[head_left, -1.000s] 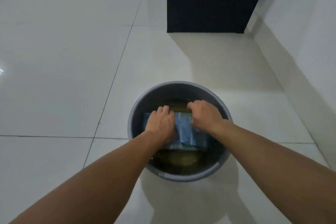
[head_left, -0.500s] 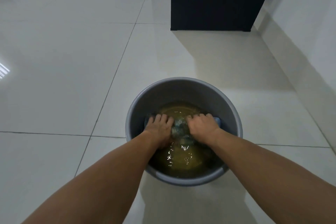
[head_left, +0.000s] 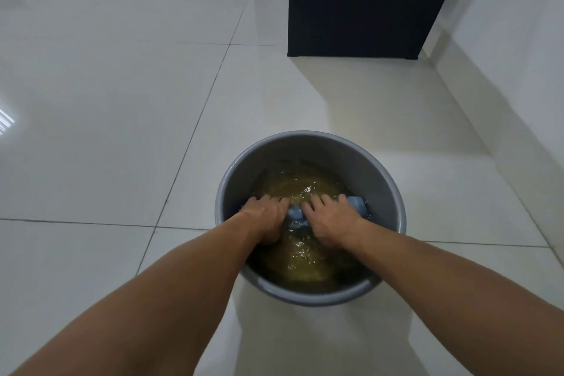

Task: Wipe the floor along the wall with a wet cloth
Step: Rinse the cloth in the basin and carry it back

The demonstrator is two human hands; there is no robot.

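— Cloth (head_left: 356,204), blue, is down in the grey bucket (head_left: 387,189), pushed under the yellowish water (head_left: 300,256); only a fold shows between the hands and a bit past the right one.

— Who's got it?

— Both. The left hand (head_left: 265,217) and the right hand (head_left: 331,220) sit side by side on it, fingers (head_left: 320,201) curled down over the fabric, closed on it, not spread. The fingertips are under the rippled surface, so how tight the grip is I can't say.

— So no wiping yet?

— No. I'd call this the soaking step. The floor (head_left: 381,107) along the wall (head_left: 518,70) on the right is untouched by the cloth, and the bucket stands near that wall, short of the dark cabinet (head_left: 360,0).

— And next?

— Probably lift it clear, twist it over the bucket so it doesn't stream, then carry it to the edge by the wall. A dripping cloth on glossy tile would leave puddles.
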